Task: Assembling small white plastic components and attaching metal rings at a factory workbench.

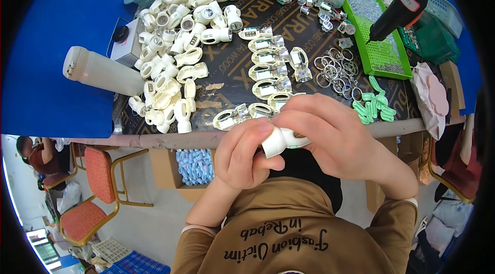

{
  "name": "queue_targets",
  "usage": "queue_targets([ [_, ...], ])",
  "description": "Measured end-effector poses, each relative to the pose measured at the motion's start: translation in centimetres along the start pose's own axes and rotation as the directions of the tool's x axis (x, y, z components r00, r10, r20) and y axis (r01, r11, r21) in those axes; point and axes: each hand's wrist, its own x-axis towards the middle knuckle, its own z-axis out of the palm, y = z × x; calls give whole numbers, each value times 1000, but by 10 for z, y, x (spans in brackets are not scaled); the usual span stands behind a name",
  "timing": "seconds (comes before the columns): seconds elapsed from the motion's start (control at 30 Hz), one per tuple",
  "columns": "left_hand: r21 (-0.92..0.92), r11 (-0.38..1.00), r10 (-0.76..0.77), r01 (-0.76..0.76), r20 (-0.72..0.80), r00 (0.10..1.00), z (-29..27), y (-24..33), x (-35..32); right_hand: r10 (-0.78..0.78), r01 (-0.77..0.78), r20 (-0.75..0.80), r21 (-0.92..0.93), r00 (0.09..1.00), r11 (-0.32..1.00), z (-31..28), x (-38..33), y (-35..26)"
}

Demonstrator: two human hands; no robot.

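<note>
At the far left of the table [51,98] a pale plastic bottle [103,71] lies on its side on the blue surface, just beside a heap of cream plastic housings [178,42] that spreads across the dark board. Right of the heap, a row of opened housing halves with metal inserts [268,73] runs down toward the table's near edge. Below that edge, the left hand [242,155] is closed around the white tubular end of a small cream housing [281,141], and the right hand [335,140] is curled over its other end, fingers pressing on it; the piece sits between both hands, held in front of the person's chest. Farther right lie loose metal rings [335,70], then a cluster of mint-green clips [376,106], a green tray of small screws [381,42], and a black electric screwdriver [399,8] hanging above it.
</note>
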Motion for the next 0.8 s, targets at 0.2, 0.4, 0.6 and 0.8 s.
queue_targets([
  [0.2, 53, 997, 50, -47, -38, 998, 3, 0, -1, 42, -42, 12, 38, 999, 998, -1, -1, 1],
  [0.4, -86, 996, -36, 35, -6, 999, 3, 4, 2, 46, -47, 11, 22, 999, 999, -5, -1, 3],
  [0.6, -79, 997, 31, -26, 56, 998, -1, 5, 7, 63, -63, 7, 5, 998, 998, -8, -5, 1],
  [0.8, -41, 996, 83, -82, 10, 997, 4, 6, 7, 67, -68, 19, 32, 998, 997, -10, -6, 0],
])
